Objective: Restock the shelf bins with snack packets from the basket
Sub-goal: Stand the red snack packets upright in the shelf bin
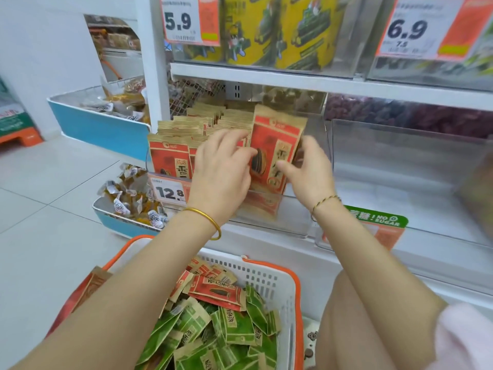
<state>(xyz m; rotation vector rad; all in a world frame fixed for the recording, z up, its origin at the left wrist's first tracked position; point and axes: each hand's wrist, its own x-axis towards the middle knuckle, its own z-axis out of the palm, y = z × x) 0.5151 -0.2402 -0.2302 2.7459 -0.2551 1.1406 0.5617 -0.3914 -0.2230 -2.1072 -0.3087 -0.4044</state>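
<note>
by white shelving (266, 75) on pale tiles (53, 188), right fingers (287, 166) pinch a red packet (274, 145), left fingers (230, 137) spread.

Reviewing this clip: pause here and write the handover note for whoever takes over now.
Right hand pinches a red packet upright at the right end of the packet row in the clear bin.
Left hand rests against that row; grip unclear.
Done: the bin's left part is filled.
Left: seat this packet, then shelve the spare red packets and green packets in the basket.
</note>
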